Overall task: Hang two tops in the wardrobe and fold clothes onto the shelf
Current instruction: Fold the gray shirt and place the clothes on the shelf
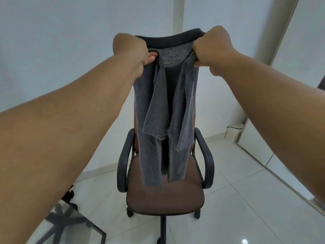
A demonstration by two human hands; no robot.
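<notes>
A grey top (163, 106) with a dark neckband hangs in the air at arm's length, folded lengthwise with its sleeves turned inward. My left hand (136, 50) grips its left shoulder and my right hand (211, 48) grips its right shoulder, both at the neckline. The hem dangles just above the seat of a brown office chair (165, 196) that stands directly behind it.
The chair has black armrests (123, 166) and castors on a glossy white tiled floor. A glass-topped table corner (73, 224) lies at the lower left. A white wardrobe front (263, 147) runs along the right, with a small white bin (234, 133) near the wall.
</notes>
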